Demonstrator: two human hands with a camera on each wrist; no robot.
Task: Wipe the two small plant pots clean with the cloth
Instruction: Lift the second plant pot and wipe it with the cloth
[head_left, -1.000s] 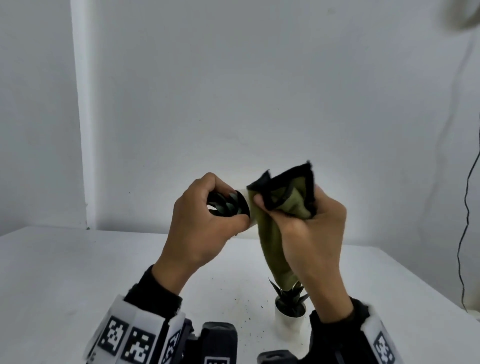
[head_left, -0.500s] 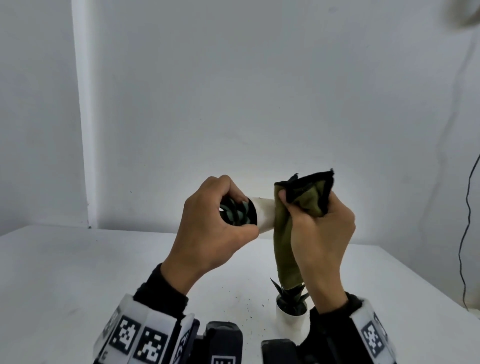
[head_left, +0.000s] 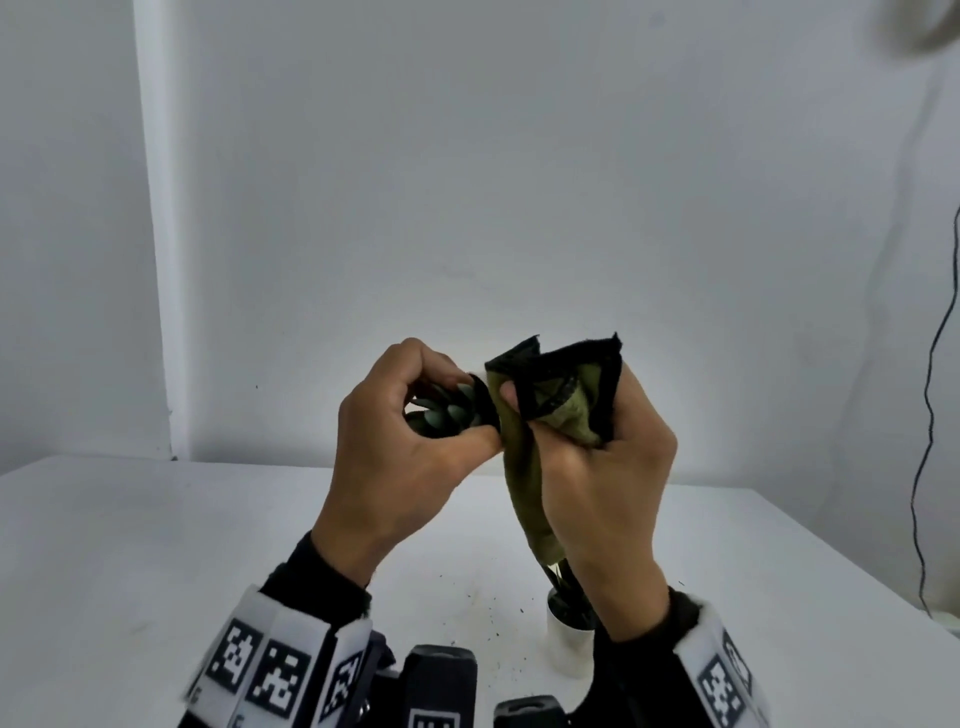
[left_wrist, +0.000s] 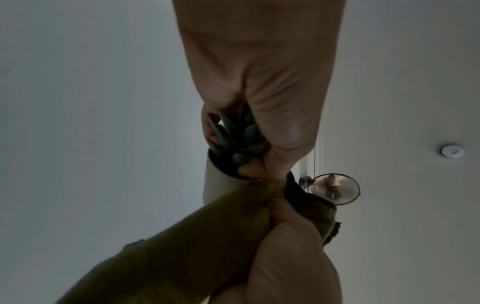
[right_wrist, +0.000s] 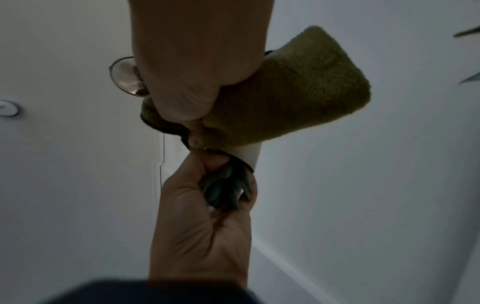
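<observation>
Left hand (head_left: 395, 457), raised above the white desk (head_left: 156, 545), curls its fingers and thumb around the rim end of a small white cylindrical plant pot (left_wrist: 221, 181) holding a grey-green succulent (head_left: 441, 413). That pot is tipped on its side in the air, with the leaves pointing toward the left palm. In the left wrist view the thumb lies beside the leaves and a strip of the pot's white wall shows below them.

Right hand (head_left: 597, 499) is closed around a folded olive-green fleecy cloth with a dark stitched edge (head_left: 566, 410), wrapping it over the far part of the same pot. The two hands meet at the pot; the right thumb sits on the cloth just beside the left thumb. A loose length of the cloth hangs down from the right hand. In the right wrist view the cloth covers most of the pot, leaving only a white band next to the rim.

A second small white plant pot with dark spiky leaves (head_left: 569, 644) stands upright on the desk, below the right wrist and partly hidden by it. Dark specks (head_left: 488, 608) lie scattered on the desk to its left.

Both wrists wear white bands printed with black square markers (head_left: 260, 670).
</observation>
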